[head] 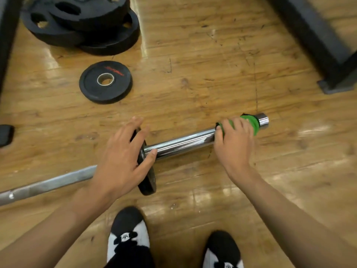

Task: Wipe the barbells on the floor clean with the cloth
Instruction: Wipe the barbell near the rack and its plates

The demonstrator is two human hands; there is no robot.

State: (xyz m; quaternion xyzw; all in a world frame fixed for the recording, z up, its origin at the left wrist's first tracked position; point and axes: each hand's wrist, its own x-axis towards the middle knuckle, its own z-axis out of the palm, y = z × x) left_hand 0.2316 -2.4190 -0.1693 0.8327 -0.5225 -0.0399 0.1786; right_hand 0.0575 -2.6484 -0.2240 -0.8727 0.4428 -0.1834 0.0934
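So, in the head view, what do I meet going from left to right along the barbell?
Dull bar shaft → left hand → black plate on the bar → chrome sleeve → right hand → green cloth → bare sleeve end.

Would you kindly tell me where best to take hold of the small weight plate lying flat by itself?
Come from above: the small weight plate lies flat on the wooden floor, leaving no visible gap under its rim. Hooking fingers into its metal-lined centre hole, thumb over the rim, is probably surest.
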